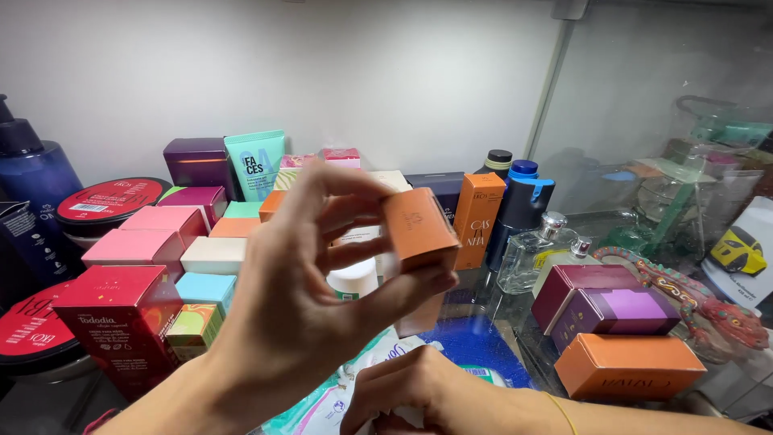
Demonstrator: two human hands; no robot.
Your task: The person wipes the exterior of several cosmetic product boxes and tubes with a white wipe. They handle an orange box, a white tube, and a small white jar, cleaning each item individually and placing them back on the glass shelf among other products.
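Above the crowded shelf, my left hand (306, 298) pinches a small orange box (419, 228) by fingertips alone, my right hand (403, 395) lies curled near a white packet (338, 407), and I judge a slip could topple the bottles (523, 258) just right.

We count two hands: our left hand (310, 290) and right hand (403, 391). Right of them lie two purple boxes (600, 302) and one orange box (628, 366); left, two red round tins (109, 201).
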